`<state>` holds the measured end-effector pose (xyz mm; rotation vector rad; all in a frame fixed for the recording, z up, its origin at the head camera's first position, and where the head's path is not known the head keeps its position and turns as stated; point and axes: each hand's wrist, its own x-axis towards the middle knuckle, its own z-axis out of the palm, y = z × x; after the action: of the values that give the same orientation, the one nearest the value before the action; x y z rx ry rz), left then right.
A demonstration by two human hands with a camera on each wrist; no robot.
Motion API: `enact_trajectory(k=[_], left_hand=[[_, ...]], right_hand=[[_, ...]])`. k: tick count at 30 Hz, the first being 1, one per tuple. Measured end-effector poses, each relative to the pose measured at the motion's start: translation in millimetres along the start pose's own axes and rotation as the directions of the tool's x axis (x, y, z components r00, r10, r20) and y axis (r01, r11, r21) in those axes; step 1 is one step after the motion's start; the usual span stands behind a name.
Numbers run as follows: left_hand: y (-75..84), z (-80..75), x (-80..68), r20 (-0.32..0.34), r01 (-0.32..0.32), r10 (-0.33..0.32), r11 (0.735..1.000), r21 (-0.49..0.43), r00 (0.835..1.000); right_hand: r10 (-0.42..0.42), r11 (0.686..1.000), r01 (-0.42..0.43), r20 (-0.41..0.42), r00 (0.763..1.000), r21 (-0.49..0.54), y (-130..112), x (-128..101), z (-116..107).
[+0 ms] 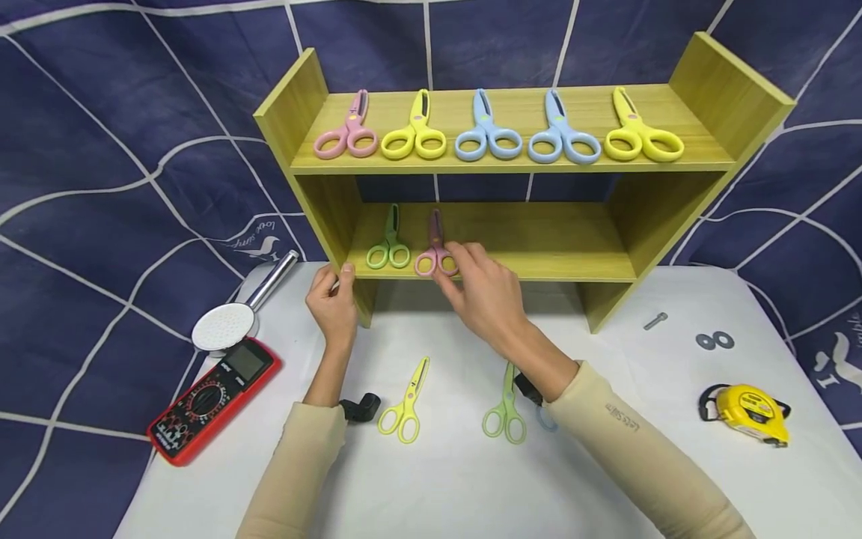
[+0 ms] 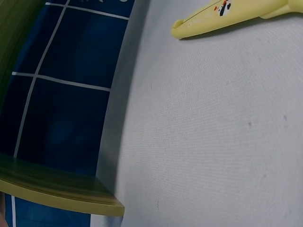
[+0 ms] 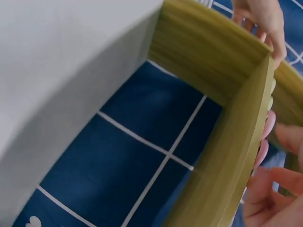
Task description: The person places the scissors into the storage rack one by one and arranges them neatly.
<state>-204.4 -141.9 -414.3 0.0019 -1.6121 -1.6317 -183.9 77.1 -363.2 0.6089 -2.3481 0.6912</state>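
A two-tier wooden shelf (image 1: 539, 239) stands on the white table. On its lower board lie green scissors (image 1: 388, 243) and, to their right, pink scissors (image 1: 436, 232) with the blades pointing back. My right hand (image 1: 488, 292) pinches the right handle ring of the pink scissors at the board's front edge; in the right wrist view, the pink handles (image 3: 268, 124) show beside the fingertips. My left hand (image 1: 334, 307) grips the front edge of the shelf's left side panel, its fingers curled. In the right wrist view, this left hand (image 3: 262, 21) appears at the panel edge.
Pink, yellow and blue scissors (image 1: 487, 127) line the top board. Yellow scissors (image 1: 405, 404), green scissors (image 1: 506, 408) and partly hidden blue scissors (image 1: 547, 419) lie on the table. A shower head (image 1: 225, 327) and red multimeter (image 1: 214, 400) lie left; a bolt (image 1: 655, 321), washers (image 1: 715, 340) and tape measure (image 1: 750, 412) right.
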Motion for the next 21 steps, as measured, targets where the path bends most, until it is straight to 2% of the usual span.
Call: enact_trajectory(k=[4,7,9,11,13,15,17,19,21], left_hand=[[0.9,0.8,-0.5,-0.005,-0.009,0.009,1.0,0.019,1.0],[2.0,0.6,-0.3,-0.018,-0.004,0.005,1.0,0.028,1.0],[-2.8,-0.6,0.9,-0.026,0.0,0.001,1.0,0.026,1.0],[-2.3,-1.0,1.0,-0.026,0.003,-0.002,1.0,0.031,1.0],[-2.3,-1.2,1.3,-0.025,0.007,-0.006,1.0,0.03,1.0],[-1.6,-1.6,1.4,-0.02,0.002,-0.002,0.999,0.034,1.0],[3.6,-1.0,0.7,-0.015,0.008,-0.007,0.999,0.042,1.0],[3.8,-1.2,0.5,-0.005,0.008,-0.008,0.999,0.047,1.0],[4.2,-1.5,0.3,0.006,0.011,-0.011,0.999,0.05,1.0]], right_hand=[[-0.011,0.99,0.029,-0.133,0.991,0.137,-7,-15,0],[0.0,0.968,0.034,-0.137,0.991,0.248,-18,-31,4],[-0.008,0.955,0.029,-0.072,0.997,0.294,-27,-44,9],[-0.015,0.954,0.001,0.044,0.999,0.298,-38,-60,15],[-0.043,0.965,-0.011,0.199,0.979,0.263,-48,-77,22],[-0.083,0.975,-0.002,0.37,0.925,0.224,-56,-93,29],[-0.108,0.979,0.001,0.517,0.849,0.201,-62,-107,36],[-0.121,0.981,-0.005,0.624,0.772,0.196,-64,-119,42],[-0.117,0.981,-0.025,0.695,0.71,0.19,-65,-129,48]])
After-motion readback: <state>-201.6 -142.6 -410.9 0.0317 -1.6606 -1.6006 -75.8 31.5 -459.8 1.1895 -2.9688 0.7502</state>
